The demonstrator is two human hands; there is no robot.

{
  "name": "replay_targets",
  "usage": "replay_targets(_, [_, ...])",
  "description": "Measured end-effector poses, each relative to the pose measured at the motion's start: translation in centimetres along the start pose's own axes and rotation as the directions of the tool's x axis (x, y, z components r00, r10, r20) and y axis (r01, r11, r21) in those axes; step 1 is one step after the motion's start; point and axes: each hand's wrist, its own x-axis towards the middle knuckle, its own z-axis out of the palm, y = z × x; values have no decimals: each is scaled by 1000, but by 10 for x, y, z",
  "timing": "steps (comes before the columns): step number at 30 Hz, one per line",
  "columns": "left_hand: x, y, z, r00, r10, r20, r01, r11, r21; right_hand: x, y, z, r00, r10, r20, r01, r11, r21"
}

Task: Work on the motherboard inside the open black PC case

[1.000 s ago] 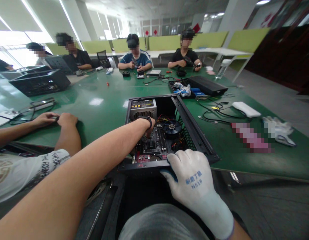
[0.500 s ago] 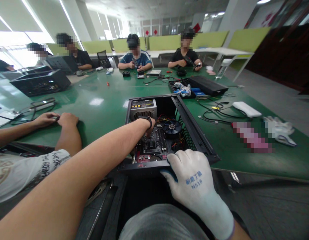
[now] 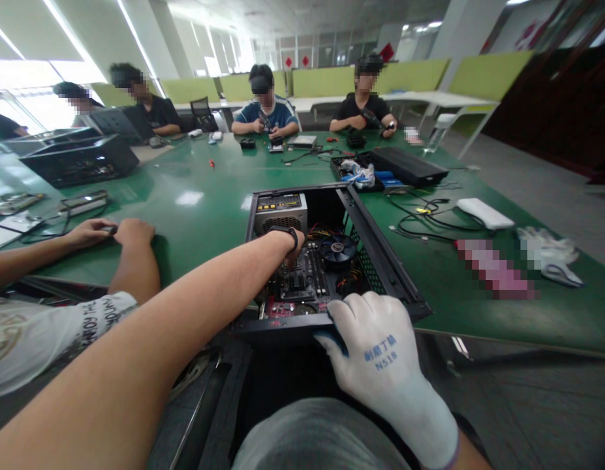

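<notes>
Black metal: an open computer case lies on the green table, its near end at the edge closest to the wearer, interior facing up. Through the head camera I make out a motherboard with a round black fan at its right, and a silver power supply in the far left corner. Left hand, bare, dark band at the wrist, reaches down over the board near the power supply; fingers hidden from me, so I cannot tell whether they grip anything. Right hand, in a white glove, grasps the near rim, thumb below, fingers over the top. Right of the case, I note black cables, a white block-like item and spare gloves. To the left, a neighbour's hands meet around a small item. Across, I log a co-worker in blue and one in black, the latter holding a dark tool.
</notes>
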Motion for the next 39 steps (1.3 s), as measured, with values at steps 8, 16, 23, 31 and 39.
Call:
replay_targets(8, [3,-1,1,1000,3,-12,-2,999,40,1,-1,0,1000,-7,-12,7,1000,4])
replay_targets(16, [-2,2,-2,1000,18,-3,-18,1000,3,1,0,2,1000,-10,-4,10,1000,4])
replay_targets(23, [3,-1,2,1000,8,-17,-9,1000,-24,1,-1,1,1000,-3,-14,3,1000,-5])
replay_targets(31, [14,-5,9,999,14,-41,-14,1000,1,0,0,1,1000,-9,-7,9,1000,-11])
replay_targets(39, [11,-7,8,998,33,-49,-33,999,0,1,-1,0,1000,-13,-15,12,1000,-16])
